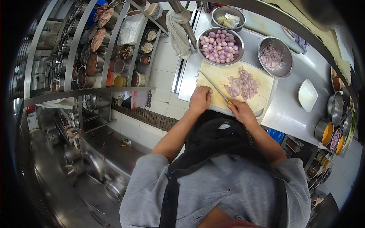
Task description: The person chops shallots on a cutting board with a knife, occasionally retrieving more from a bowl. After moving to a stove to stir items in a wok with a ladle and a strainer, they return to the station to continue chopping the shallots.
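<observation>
A knife (214, 87) with a yellow handle lies slanted over the pale cutting board (216, 70), its blade pointing to the upper left. My right hand (242, 112) is closed around the handle at the board's near edge. My left hand (200, 99) rests at the board's left near corner, fingers curled; a small pale piece seems to show at its fingertips, too small to name. Chopped shallots (242, 84) are spread on the board, right of the blade. Whole peeled shallots (220, 46) fill a metal bowl touching the board's far edge.
A perforated metal bowl (274, 57) holds chopped shallots at the back right. Behind stands another metal bowl (229, 18) with pale pieces. A white dish (307, 95) sits on the steel counter at right. Shelves with food containers (121, 81) stand left; a towel (178, 32) hangs beside them.
</observation>
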### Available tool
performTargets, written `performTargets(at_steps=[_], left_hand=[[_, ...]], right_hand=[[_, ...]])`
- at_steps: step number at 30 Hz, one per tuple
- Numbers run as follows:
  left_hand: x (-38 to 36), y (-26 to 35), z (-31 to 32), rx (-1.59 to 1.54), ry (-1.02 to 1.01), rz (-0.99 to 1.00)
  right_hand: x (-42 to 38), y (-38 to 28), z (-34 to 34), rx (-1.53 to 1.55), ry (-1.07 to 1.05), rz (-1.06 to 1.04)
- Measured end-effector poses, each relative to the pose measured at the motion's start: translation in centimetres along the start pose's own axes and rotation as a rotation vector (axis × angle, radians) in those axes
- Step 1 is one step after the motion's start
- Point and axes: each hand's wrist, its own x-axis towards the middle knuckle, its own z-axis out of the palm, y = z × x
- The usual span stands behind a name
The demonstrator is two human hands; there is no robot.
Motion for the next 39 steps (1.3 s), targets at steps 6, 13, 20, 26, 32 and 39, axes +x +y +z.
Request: performTargets(at_steps=[6, 13, 20, 26, 32, 39], left_hand=[[0.8, 0.2, 0.7, 0.016, 0.003, -0.006], [1.3, 0.2, 0.7, 0.008, -0.013, 0.019], [1.3, -0.1, 0.9, 0.012, -0.022, 0.024], [1.1, -0.1, 1.0, -0.003, 0.009, 0.011], [1.2, -0.1, 1.0, -0.002, 0.009, 0.039], [1.1, 0.2, 0.9, -0.001, 0.029, 0.031]], right_hand=[[0.2, -0.2, -0.1, -0.017, -0.019, 0.037], [0.3, -0.6, -0.4, -0.047, -0.012, -0.035], [4.8, 0.4, 2.4, -0.112, 0.057, -0.131], [2.6, -0.4, 0.8, -0.056, 0.044, -0.121], [5.5, 0.5, 2.4, -0.114, 0.035, -0.173], [3.3, -0.6, 0.9, -0.080, -0.009, -0.064]])
